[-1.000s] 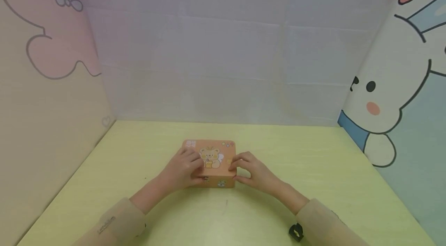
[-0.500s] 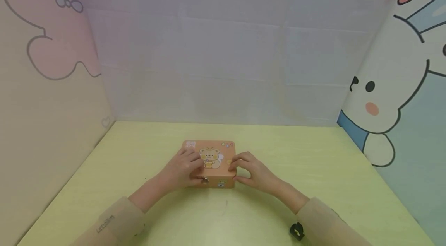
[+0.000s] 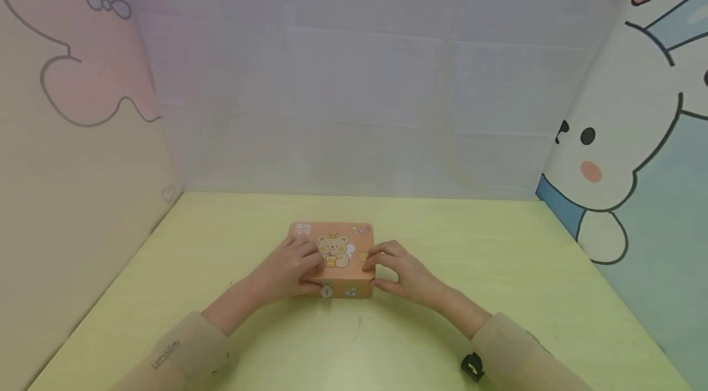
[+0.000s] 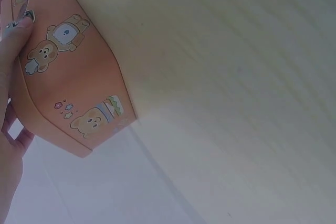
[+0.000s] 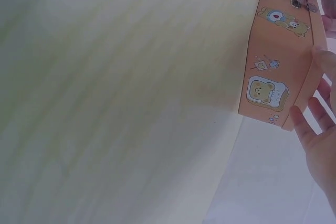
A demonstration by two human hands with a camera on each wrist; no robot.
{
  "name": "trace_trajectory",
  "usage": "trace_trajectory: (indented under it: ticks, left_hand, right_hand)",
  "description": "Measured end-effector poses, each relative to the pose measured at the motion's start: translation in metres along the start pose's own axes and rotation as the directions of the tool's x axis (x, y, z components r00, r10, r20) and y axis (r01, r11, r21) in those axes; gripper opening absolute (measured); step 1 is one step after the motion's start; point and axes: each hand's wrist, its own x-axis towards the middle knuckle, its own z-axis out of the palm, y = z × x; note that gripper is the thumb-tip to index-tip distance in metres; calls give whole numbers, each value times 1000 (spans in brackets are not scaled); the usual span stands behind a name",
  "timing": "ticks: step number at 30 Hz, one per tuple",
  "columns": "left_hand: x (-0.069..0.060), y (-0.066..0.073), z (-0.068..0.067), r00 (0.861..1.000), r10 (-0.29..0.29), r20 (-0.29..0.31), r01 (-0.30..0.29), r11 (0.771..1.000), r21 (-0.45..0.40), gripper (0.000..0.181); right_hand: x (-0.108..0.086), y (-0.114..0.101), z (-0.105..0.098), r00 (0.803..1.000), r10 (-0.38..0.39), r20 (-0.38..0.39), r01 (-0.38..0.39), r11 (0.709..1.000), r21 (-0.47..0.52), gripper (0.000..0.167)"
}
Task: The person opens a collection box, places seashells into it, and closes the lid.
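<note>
An orange box with a bear printed on its lid (image 3: 344, 273) sits on the table, lid down. A metal latch (image 3: 327, 290) is on its front face. My left hand (image 3: 290, 271) lies over the left part of the lid, fingers bent on top and the thumb against the latch; the left wrist view shows the thumb tip touching the latch (image 4: 30, 15). At the right front corner, my right hand (image 3: 406, 275) grips the lid, thumb on the front edge and bent fingers on top. In the right wrist view its fingertips meet the orange box (image 5: 278, 61) along the lid rim.
The pale yellow table (image 3: 453, 237) is bounded by a white back wall (image 3: 354, 102) and printed side walls. A small black object (image 3: 472, 367) lies near the right sleeve (image 3: 514, 348).
The latch has swung down and shows more fully beside the left thumb. Both hands and the box keep almost the same places.
</note>
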Motion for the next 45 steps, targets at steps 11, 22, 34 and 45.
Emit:
trace_trajectory:
  ticks: [11,22,34,45]
  left_hand:
    - [-1,2,6,999,-44,12,45,997,-55,53]
    - [3,4,10,984,-140,111,149,986,-70,60]
    - [4,7,12,982,-150,116,154,988,-30,59]
    - [6,3,-7,975,-162,153,180,977,-112,74]
  right_hand:
    - [0,0,-1,1000,7,7,-7,1000,7,25]
    - [-2,1,1,999,-29,-22,29,1000,1,27]
    - [-4,-2,-1,1000,4,-6,-4,1000,15,28]
    - [-11,-8,-31,994,103,38,-104,994,33,39]
